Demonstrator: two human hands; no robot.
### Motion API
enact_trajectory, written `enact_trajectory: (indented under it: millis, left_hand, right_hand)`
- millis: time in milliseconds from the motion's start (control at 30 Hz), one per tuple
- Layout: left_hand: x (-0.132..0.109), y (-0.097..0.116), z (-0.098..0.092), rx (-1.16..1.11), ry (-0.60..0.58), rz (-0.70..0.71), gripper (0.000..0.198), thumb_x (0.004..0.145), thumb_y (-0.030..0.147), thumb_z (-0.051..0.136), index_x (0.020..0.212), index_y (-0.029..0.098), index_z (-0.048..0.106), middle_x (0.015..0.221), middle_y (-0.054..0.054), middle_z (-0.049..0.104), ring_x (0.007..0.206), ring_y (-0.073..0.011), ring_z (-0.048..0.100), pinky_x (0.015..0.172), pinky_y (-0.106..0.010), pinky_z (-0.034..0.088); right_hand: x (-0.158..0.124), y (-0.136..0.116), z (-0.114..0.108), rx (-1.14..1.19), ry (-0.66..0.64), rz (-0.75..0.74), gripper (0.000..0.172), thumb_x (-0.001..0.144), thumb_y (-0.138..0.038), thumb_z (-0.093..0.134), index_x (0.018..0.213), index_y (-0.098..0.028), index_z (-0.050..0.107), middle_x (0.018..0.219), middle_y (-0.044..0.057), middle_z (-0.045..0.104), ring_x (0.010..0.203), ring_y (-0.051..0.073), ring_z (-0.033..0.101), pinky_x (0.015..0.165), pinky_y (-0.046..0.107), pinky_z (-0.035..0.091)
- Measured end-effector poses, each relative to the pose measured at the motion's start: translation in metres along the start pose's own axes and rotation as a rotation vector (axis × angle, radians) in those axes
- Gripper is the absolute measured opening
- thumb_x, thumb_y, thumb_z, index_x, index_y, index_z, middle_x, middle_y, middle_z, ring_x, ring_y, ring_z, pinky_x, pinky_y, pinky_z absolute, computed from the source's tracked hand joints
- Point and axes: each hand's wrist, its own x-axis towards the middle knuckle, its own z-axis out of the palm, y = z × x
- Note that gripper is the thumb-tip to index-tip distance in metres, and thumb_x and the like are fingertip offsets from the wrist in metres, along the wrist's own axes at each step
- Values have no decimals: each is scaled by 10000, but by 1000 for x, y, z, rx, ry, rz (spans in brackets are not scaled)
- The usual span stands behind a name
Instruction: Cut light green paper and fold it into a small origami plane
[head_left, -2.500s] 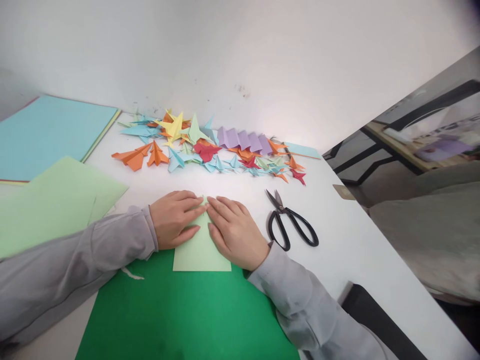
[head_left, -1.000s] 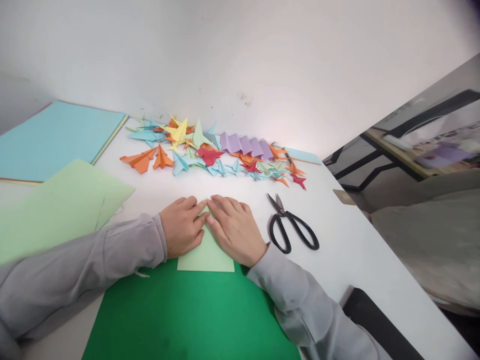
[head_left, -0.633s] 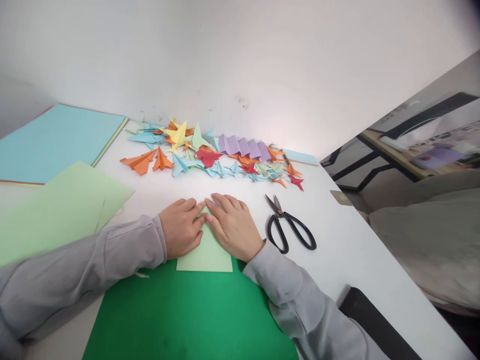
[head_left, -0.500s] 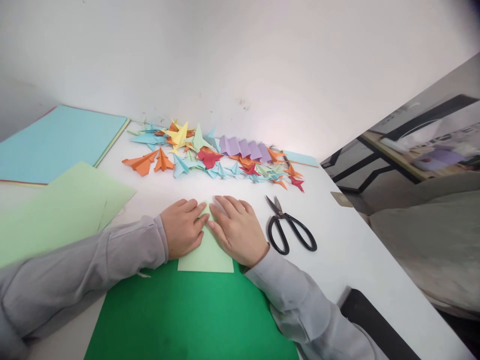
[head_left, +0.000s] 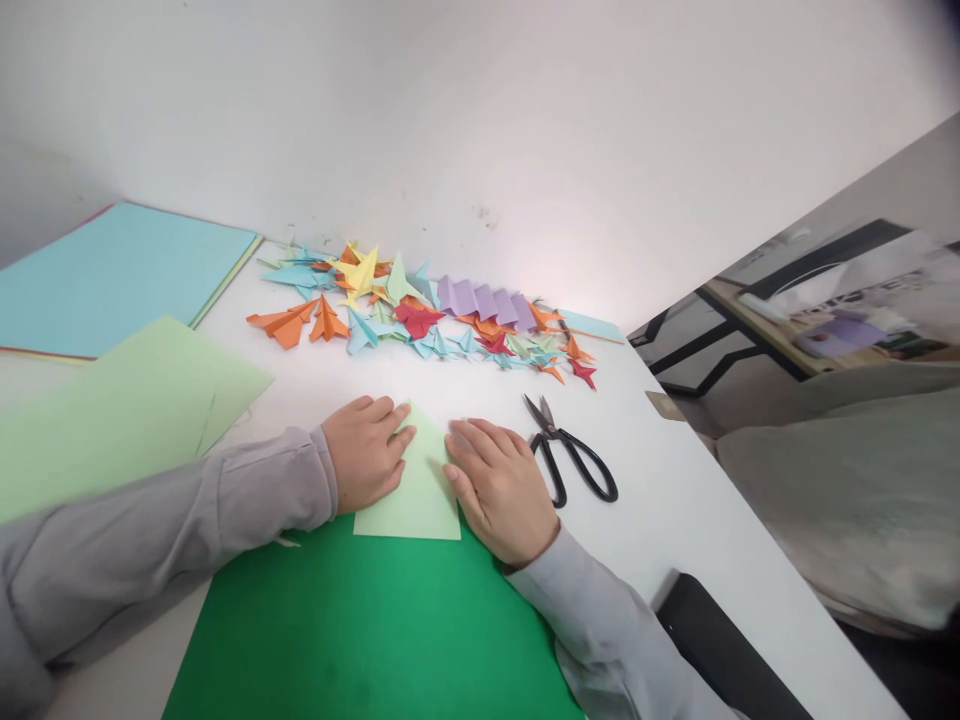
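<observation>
The folded pale green paper [head_left: 417,492] lay between the left hand [head_left: 366,452] and the right hand [head_left: 501,487], both spread flat against its edges; thin, light and easily creased, it seemed best pinched by a corner

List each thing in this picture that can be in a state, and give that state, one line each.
Small paper, folded to a point, lying flat.
Left hand, flat, pressing on the paper.
Right hand, flat, at the paper's right edge.
Scissors, lying flat, blades almost shut.
Purple paper, pleated.
Blue sheets, stacked, unfolded.
</observation>
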Motion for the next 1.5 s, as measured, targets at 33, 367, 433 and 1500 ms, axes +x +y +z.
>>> enact_trajectory:
  millis: [33, 367, 433, 1500]
  left_hand:
    - [0, 0, 0, 1, 5, -2, 364, 848, 304, 480, 1086, 76, 634, 1208, -187, 584, 935, -277, 537, 759, -397, 438]
    - [0, 2, 2, 5, 22, -21, 390, 844, 295, 468, 1097, 36, 614, 1074, -190, 619, 906, -283, 522, 750, -406, 432]
    - [0, 3, 3, 0, 27, -23, 385, 842, 296, 471, 1086, 37, 620, 1071, -188, 618, 903, -280, 522, 749, -405, 434]
    - [-4, 2, 4, -106, 63, -101, 277, 830, 266, 474, 950, 114, 671, 1124, -175, 561, 1013, -299, 448, 870, -461, 428]
  right_hand:
    - [4, 0, 0, 17, 16, 1, 429, 953, -347, 287, 1012, -138, 657, 1194, 107, 609, 1134, 264, 481, 926, 410, 348]
    - [59, 5, 22, 50, -22, -64, 381, 957, -344, 308, 1137, -220, 620, 1245, 77, 574, 1148, 232, 466, 919, 386, 357]
    - [60, 5, 24, 0, -28, -72, 369, 955, -344, 317, 1133, -225, 618, 1243, 72, 578, 1147, 237, 464, 929, 405, 338]
    - [55, 0, 20, -109, -90, -129, 429, 966, -364, 264, 1213, -156, 547, 1273, 96, 557, 1062, 255, 489, 989, 498, 230]
